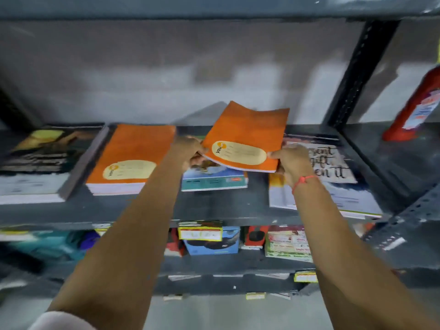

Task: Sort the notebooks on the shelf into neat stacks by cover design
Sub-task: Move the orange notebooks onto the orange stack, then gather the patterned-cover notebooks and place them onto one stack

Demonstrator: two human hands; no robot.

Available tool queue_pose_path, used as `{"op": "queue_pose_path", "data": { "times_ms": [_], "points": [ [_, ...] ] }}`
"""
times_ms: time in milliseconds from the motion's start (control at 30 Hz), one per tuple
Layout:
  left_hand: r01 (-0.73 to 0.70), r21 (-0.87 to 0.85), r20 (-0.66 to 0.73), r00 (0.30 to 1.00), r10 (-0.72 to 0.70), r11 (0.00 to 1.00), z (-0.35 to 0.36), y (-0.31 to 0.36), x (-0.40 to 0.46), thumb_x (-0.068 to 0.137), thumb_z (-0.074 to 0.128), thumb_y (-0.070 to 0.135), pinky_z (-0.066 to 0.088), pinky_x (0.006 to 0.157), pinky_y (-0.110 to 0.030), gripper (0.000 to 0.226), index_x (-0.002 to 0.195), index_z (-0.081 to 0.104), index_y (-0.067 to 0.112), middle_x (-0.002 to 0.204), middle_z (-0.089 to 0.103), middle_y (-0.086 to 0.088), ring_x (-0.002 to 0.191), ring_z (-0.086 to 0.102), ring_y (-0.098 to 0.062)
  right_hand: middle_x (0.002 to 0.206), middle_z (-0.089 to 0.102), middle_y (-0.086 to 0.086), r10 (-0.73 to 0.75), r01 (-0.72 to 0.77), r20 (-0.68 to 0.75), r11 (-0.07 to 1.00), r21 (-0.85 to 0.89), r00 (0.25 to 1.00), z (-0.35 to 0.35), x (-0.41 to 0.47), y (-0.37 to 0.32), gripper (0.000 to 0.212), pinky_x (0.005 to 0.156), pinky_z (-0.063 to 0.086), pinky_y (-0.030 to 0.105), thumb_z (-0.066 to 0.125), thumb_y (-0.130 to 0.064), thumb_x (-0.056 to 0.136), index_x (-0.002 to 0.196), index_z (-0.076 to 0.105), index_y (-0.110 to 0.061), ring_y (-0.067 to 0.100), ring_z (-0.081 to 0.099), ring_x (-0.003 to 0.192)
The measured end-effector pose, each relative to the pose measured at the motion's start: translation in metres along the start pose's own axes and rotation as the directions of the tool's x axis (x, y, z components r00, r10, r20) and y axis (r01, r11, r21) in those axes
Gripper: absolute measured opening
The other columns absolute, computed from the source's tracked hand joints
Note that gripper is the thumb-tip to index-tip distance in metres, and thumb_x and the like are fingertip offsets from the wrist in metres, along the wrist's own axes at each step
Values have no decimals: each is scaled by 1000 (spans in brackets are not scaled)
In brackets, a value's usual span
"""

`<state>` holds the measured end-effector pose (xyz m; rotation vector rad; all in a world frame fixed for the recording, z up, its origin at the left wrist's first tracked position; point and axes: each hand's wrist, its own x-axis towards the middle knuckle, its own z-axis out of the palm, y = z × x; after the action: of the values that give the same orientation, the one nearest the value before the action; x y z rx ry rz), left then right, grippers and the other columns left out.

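Observation:
An orange notebook with a cream label hangs tilted above the grey shelf. My left hand grips its near left corner and my right hand grips its near right corner. To the left lies a stack of matching orange notebooks. A dark-covered stack lies at the far left. Under the held notebook sits a blue and teal stack. Under my right hand lies a stack with black lettering on its cover.
A red cylinder leans on the neighbouring shelf at the right. A black perforated upright divides the two bays. The shelf below holds small boxes and packets with price tags. The shelf above overhangs.

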<state>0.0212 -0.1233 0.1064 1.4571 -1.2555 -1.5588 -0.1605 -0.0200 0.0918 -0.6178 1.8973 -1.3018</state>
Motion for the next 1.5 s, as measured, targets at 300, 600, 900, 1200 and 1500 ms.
{"op": "queue_pose_path", "data": {
  "times_ms": [300,600,900,1200,1500],
  "points": [
    [39,-56,-236,970,-51,998,-193,-26,-15,83,54,-11,50,40,-11,30,63,48,11,54,58,-1,60,54,-9,82,58,21,-234,295,226,909,-294,946,183,-38,-34,40,65,44,34,66,-8,76,51,36,-16,26,56,78],
    [153,514,-396,915,75,844,-243,-59,3,83,55,3,51,57,-27,16,95,64,0,77,66,-14,73,63,-27,57,42,2,-215,315,239,772,-552,947,229,-44,1,35,50,31,25,56,-5,81,53,37,-13,26,47,67],
    [246,835,-468,789,398,493,-221,-44,-4,82,48,9,44,70,-41,23,97,62,0,102,63,-24,94,60,-43,121,55,16,-450,448,196,566,-692,871,211,-54,-5,33,80,49,38,52,-25,91,118,55,-9,35,60,106],
    [-306,678,-27,899,438,669,-24,-17,-2,83,47,5,47,88,-31,26,95,70,6,111,70,-15,107,62,-30,115,63,21,-510,307,-123,674,-672,851,87,-12,12,29,79,49,36,45,-19,93,109,64,-6,37,61,104],
    [-147,459,329,944,-13,876,169,-65,-32,81,54,-2,51,76,-39,20,98,60,-11,98,64,-32,85,61,-28,137,47,17,-244,-179,-462,695,-697,853,-81,29,76,40,102,35,48,45,-20,91,127,53,-4,36,41,127]
  ]
}}
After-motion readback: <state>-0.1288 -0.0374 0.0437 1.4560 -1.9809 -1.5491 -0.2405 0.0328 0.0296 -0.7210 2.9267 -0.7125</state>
